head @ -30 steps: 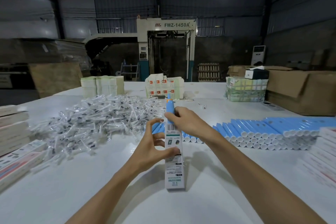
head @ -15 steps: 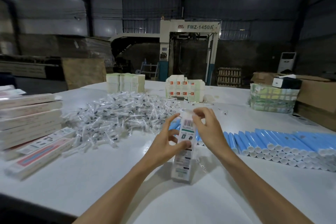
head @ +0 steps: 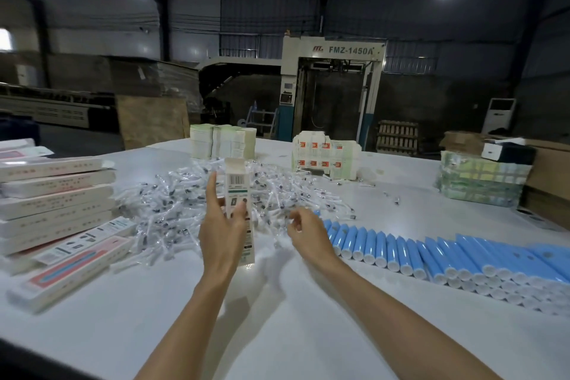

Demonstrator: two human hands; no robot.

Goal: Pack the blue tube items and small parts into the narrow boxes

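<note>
A narrow white box [head: 237, 191] with a barcode stands upright on the white table [head: 154, 318], its top flap open. My left hand [head: 220, 231] grips it around the middle. My right hand [head: 303, 233] hovers just right of the box with loosely curled fingers, holding nothing I can make out. A heap of small clear-wrapped parts [head: 185, 207] lies behind and left of the box. Blue tubes [head: 431, 253] with white caps lie in a long row to the right.
Filled narrow boxes [head: 52, 200] are stacked at the left, with two more [head: 74, 262] lying in front of them. Bundles of flat cartons [head: 222, 140] [head: 325, 157] stand at the back, a green-strapped bundle [head: 481, 182] and brown cartons [head: 549, 176] at the far right.
A second ago my right hand pushed a blue tube down into the box. The tube is now out of sight, my right hand has let go and moved right, and my view has turned left.
</note>
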